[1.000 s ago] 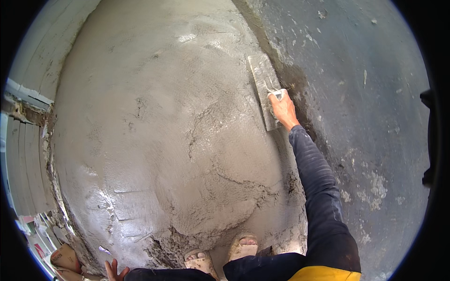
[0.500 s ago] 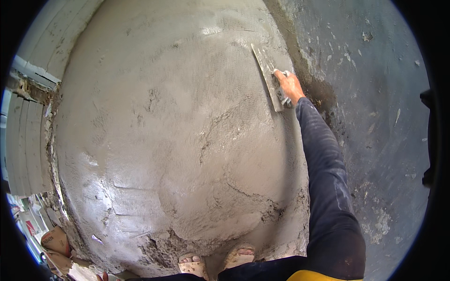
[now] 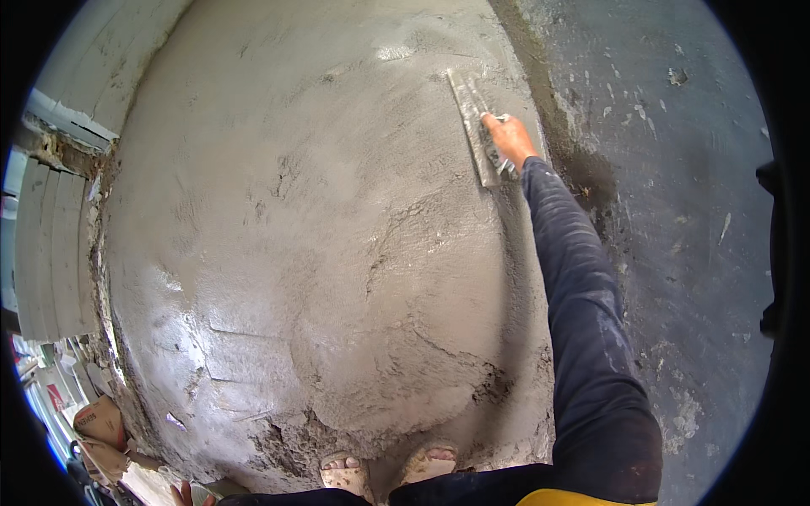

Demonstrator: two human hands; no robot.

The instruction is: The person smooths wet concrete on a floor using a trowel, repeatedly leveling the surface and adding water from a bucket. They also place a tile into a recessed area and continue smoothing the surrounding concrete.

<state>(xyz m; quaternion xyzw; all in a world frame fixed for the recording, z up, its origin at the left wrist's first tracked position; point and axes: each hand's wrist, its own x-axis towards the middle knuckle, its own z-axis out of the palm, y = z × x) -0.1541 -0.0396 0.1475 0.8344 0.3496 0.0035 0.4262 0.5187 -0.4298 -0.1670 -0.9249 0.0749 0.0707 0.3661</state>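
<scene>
My right hand (image 3: 510, 140) is closed round the handle of a long rectangular plastering trowel (image 3: 472, 126). The trowel's blade lies on wet grey mortar (image 3: 321, 244), near its right-hand edge. Smooth stretches alternate with rough patches and fine ridges across the mortar. At the bottom left rim, only the fingertips of my left hand (image 3: 182, 496) show. They look apart, with nothing visible in them; the rest of that hand is cut off.
My sandalled feet (image 3: 348, 474) stand at the near edge, beside rough, crumbly mortar. A dark grey, spotted surface (image 3: 683, 211) runs along the right. Pale stacked boards (image 3: 55, 253) line the left, with brown paper sacks (image 3: 103, 426) below them.
My right hand and the trowel have slid a little away from me and to the left over the mortar. More of my left fingertips has come into view.
</scene>
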